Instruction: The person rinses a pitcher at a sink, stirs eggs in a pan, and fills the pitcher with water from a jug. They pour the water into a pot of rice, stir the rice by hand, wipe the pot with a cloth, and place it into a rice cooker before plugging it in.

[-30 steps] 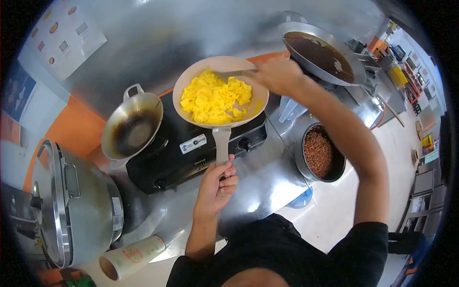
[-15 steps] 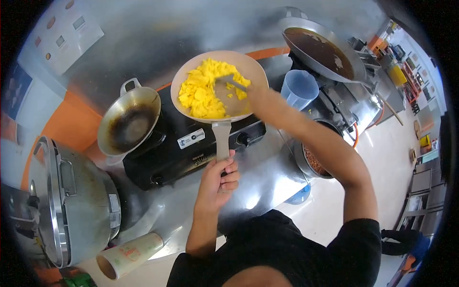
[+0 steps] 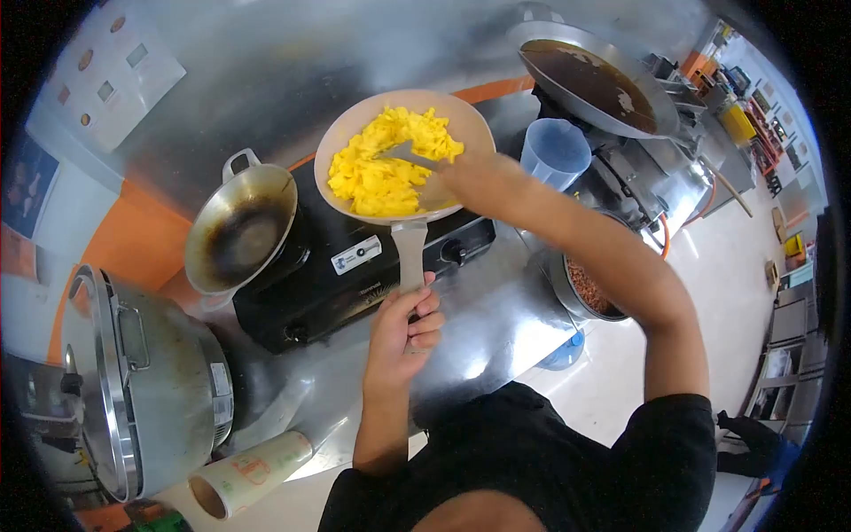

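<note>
Left hand (image 3: 403,332): fingers curled round the handle of the frying pan (image 3: 474,133), thumb along the top. We note the pan straight ahead of these fingers, over the black stove (image 3: 377,288). Right hand (image 3: 483,182): fingers closed round a spatula (image 3: 422,161), grip blurred, most of the spatula's handle hidden by the fist. Its dark blade lies just left of the right fingertips, among the scrambled egg (image 3: 377,173). We find the egg heaped left of and beyond those fingers; a bare patch of pan shows next to them.

In the way: the right fist covers the pan's right edge, and the forearm behind it crosses over a pot (image 3: 560,288) of brown grains (image 3: 592,288), hiding part of both. A clear jug (image 3: 557,152) stands near the right fingers, on their far right side. Past it, farther from the fingers, we see a large wok (image 3: 532,58) of dark liquid.

Left of the left fingers, well apart: a small stained wok (image 3: 248,230), upper left; a big lidded cooker (image 3: 173,381), lower left. Nearer the wearer than those fingers, a paper tub (image 3: 257,470) lies on its side.
</note>
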A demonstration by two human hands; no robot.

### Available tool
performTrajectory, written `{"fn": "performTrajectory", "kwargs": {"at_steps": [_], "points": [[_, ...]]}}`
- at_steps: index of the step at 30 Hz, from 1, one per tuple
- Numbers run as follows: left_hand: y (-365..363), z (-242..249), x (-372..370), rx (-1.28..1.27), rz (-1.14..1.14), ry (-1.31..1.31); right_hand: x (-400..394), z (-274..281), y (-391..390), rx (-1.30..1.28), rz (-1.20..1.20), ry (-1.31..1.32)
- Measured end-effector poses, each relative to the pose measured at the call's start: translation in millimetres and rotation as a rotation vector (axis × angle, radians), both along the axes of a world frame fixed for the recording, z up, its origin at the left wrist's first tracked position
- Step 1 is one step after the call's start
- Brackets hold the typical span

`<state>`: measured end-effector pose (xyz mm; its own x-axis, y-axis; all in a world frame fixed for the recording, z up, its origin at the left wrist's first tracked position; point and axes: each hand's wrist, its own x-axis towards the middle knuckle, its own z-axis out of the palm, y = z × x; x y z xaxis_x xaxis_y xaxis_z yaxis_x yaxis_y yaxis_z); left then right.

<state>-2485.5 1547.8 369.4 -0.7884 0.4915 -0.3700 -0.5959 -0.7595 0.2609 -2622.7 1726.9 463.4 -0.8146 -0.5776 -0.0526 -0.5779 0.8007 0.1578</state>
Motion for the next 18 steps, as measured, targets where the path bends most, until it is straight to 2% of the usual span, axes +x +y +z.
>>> {"fn": "performTrajectory", "kwargs": {"at_steps": [1,2,4,6,7,9,10,11,12,13,14,15,16,17,18], "points": [[0,1,1,-0.001,0.008,-0.007,8,11,1,-0.011,-0.073,-0.108],[1,1,0,-0.007,0.008,0.004,-4,-5,27,-0.029,0.087,0.067],[0,1,0,-0.008,0.013,0.01,13,42,30,0.196,-0.095,0.018],[1,0,-1,-0.009,0.011,0.008,33,70,55,0.125,0.086,0.137],[1,0,-1,0.001,0.017,0.009,41,84,52,0.134,0.093,0.138],[0,-1,0,0.009,0.01,-0.012,55,103,48,0.337,-0.015,-0.098],[-1,-5,2,0.015,-0.018,-0.01,60,90,49,0.122,0.086,-0.07],[-4,-13,3,0.037,0.014,-0.012,54,63,48,-0.076,0.086,-0.092],[-2,-19,2,0.066,0.0,-0.014,45,18,48,-0.092,0.079,0.006],[-3,-22,2,0.143,-0.056,0.004,62,-9,39,0.258,0.219,0.374],[-8,-23,1,0.227,-0.127,0.013,57,-22,24,-0.144,0.068,0.19],[-12,-26,-2,0.282,-0.151,-0.026,35,-62,12,-0.443,0.018,0.218],[-16,-26,-5,0.335,-0.167,-0.018,27,-53,10,-0.332,0.042,0.209],[-19,-23,-9,0.279,-0.15,-0.025,-4,-68,11,-0.147,0.147,0.271],[-17,-16,-13,0.262,-0.139,0.004,-15,-51,13,-0.476,-0.095,0.034]]}}
